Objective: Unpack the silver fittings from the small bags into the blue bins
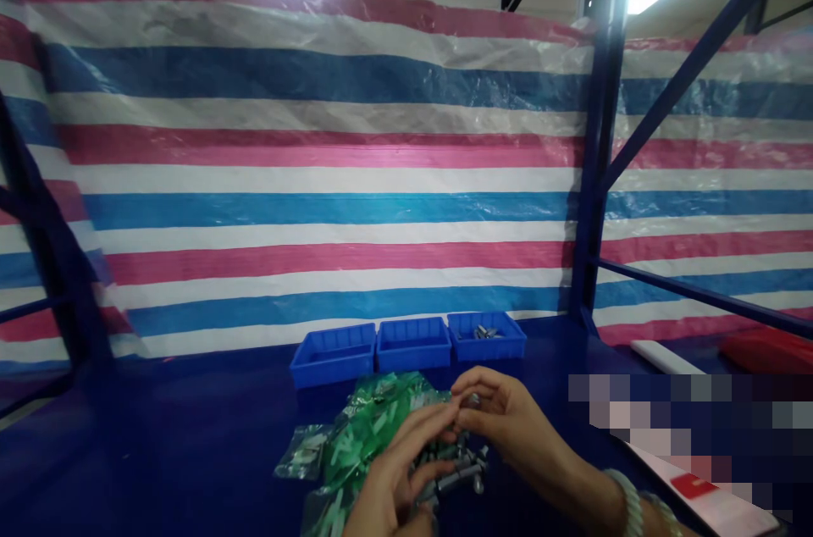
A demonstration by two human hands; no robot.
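My right hand (508, 414) is closed, with a small shiny metal part (473, 400) showing between its fingers. My left hand (403, 465) reaches up beside it, fingers stretched out and thumb apart, and its fingertips meet those of my right hand. Below and partly behind my hands lies a pile of grey metal bolt-like pieces (467, 473). Just left of it is a heap of clear bags with green plastic pieces (362, 431), partly covered by my left hand. Another small clear bag (303, 451) lies at the heap's left edge.
Three blue bins stand in a row behind the heap: a left bin (334, 368), a middle bin (414, 357) and a right bin (508, 346) holding metal pieces. Blue posts (594, 181) frame the blue tabletop (190, 435). A striped sheet (330, 181) hangs behind.
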